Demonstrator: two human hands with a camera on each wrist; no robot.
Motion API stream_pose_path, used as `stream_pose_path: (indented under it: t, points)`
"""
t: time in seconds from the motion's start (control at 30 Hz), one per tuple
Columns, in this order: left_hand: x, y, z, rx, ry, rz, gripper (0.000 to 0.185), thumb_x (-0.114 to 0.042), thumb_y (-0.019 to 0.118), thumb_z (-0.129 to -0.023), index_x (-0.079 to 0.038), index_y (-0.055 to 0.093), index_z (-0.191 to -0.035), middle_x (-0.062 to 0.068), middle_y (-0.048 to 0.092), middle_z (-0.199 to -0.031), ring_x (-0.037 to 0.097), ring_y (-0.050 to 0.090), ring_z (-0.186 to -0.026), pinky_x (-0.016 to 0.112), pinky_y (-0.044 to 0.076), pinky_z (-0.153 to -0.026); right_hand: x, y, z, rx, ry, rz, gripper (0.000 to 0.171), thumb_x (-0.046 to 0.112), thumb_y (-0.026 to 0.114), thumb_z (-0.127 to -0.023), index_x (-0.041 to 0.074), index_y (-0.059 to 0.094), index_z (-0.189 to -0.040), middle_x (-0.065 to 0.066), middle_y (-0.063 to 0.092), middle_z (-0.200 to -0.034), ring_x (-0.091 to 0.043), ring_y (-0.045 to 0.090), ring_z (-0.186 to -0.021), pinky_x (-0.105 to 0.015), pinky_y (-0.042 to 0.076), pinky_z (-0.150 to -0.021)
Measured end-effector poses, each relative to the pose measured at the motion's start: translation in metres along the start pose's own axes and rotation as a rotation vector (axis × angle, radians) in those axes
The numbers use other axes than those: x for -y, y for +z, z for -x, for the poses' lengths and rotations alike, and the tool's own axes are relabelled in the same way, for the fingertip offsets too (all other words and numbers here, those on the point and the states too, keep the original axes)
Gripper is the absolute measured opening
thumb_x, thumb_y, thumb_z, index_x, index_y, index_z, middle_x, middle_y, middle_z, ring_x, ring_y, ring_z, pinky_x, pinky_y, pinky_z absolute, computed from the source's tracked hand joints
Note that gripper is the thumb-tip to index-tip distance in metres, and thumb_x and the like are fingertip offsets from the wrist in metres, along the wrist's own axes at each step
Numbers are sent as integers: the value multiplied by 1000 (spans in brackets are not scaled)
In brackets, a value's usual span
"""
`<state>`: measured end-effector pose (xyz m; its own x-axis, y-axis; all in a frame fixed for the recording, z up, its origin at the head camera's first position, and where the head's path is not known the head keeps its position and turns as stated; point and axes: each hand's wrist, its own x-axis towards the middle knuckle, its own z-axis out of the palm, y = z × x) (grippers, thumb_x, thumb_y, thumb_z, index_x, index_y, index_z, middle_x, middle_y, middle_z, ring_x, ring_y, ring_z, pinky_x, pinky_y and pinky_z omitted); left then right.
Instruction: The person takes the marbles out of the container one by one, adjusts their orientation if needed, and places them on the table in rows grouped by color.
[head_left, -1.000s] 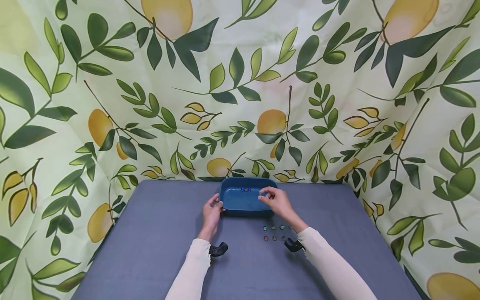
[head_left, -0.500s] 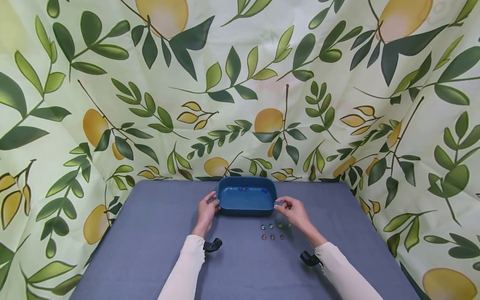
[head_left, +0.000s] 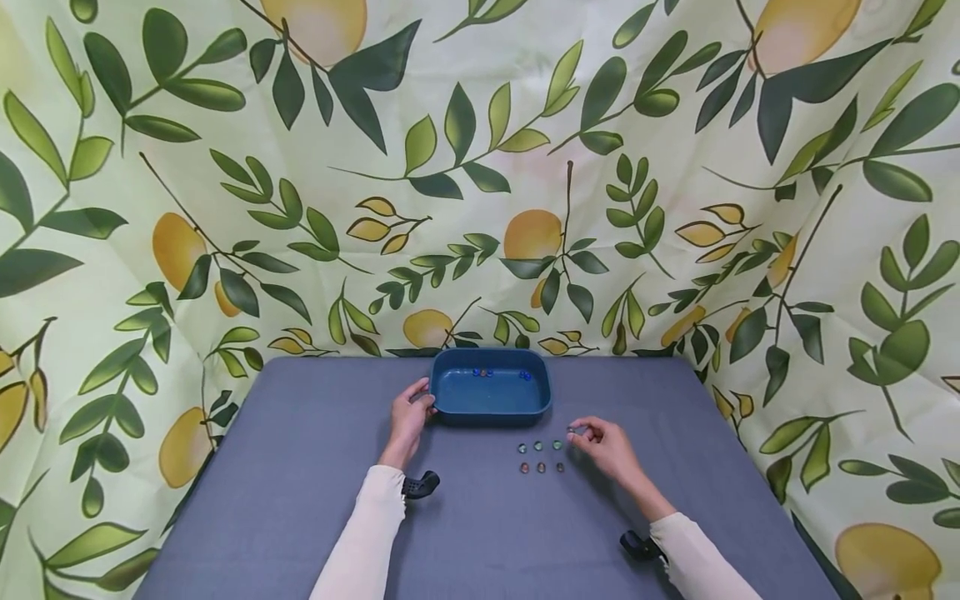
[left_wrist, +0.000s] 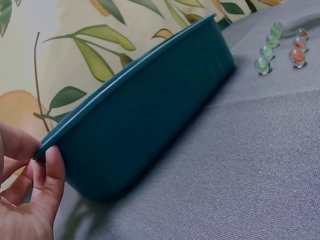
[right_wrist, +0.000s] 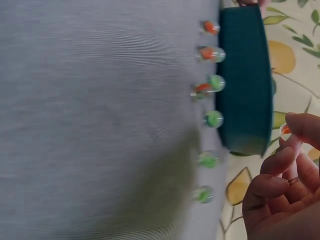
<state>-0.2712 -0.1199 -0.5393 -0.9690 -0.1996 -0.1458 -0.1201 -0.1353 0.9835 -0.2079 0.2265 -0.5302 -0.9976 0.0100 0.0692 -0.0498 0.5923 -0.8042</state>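
Note:
My left hand point(head_left: 408, 421) pinches the rim of a dark teal plastic tub point(left_wrist: 145, 100) at its left end, thumb and fingers on either side of the edge. My right hand point(head_left: 611, 450) is out over the cloth, in front of the tub's right end. Between its thumb and fingertip it holds a clear glass marble point(right_wrist: 285, 131) with an orange swirl. Beside that hand, a row of green-swirled marbles point(right_wrist: 214, 119) lies on the table, with three orange-swirled marbles point(head_left: 542, 467) nearer to me. Inside the tub are several blue marbles point(head_left: 527, 377) and an orange one point(head_left: 483, 373).
The table point(head_left: 315, 467) is covered in grey-blue cloth. A lemon-and-leaf printed curtain point(head_left: 465, 167) hangs close behind the tub and along both sides. Each wrist carries a black camera mount point(head_left: 422, 485).
My right hand has come out from over the tub, moving right and toward me with the marble pinched in it. The left hand keeps its grip on the rim.

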Motion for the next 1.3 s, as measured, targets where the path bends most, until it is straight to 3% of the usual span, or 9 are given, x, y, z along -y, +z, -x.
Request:
stream_pose_path:
  t: [0.37, 0.67, 0.77, 0.97, 1.13, 1.3]
  points:
    - [1, 2, 0, -8, -7, 7, 45, 0, 55, -94, -3, 54, -139, 20, 51, -135, 9, 55, -76, 18, 52, -68, -17, 4, 17, -3, 61, 47, 15, 15, 74, -86, 6, 72, -98, 0, 53, -68, -8, 43, -55, -20, 36, -51]
    - [0, 2, 2, -8, -15, 15, 44, 1, 55, -94, -2, 54, -138, 20, 51, -134, 12, 56, -79, 20, 52, -69, -28, 7, 23, 12, 58, 80, 13, 13, 77, -83, 7, 72, -93, 3, 54, -65, -6, 43, -55, -19, 37, -54]
    - [0, 2, 2, -9, -15, 13, 44, 1, 55, -94, -2, 54, -138, 20, 51, -134, 16, 57, -82, 18, 51, -67, -31, 8, 22, 18, 57, 98, 12, 13, 77, -82, 8, 72, -93, 4, 53, -65, -6, 43, -55, -20, 37, -54]
    - [-16, 0, 12, 27, -36, 14, 46, 2, 53, -95, 2, 50, -141, 25, 47, -138, 29, 57, -93, 22, 53, -72, -32, 9, 21, 26, 61, 122, 12, 10, 78, -81, 8, 72, -91, 4, 54, -65, -6, 44, -56, -20, 36, -53]
    - [-1, 0, 1, 15, -27, 23, 46, 0, 55, -95, -2, 52, -140, 22, 49, -138, 20, 57, -87, 20, 52, -70, -33, 11, 21, 34, 52, 159, 12, 10, 79, -79, 9, 72, -88, 5, 56, -65, -6, 46, -57, -19, 37, -54]
    - [1, 1, 0, 2, -12, 10, 45, 1, 55, -94, -2, 53, -139, 21, 50, -136, 14, 55, -81, 16, 50, -66, -33, 10, 20, 38, 49, 168, 13, 10, 78, -80, 8, 71, -91, 5, 56, -65, -7, 46, -57, -20, 37, -53]
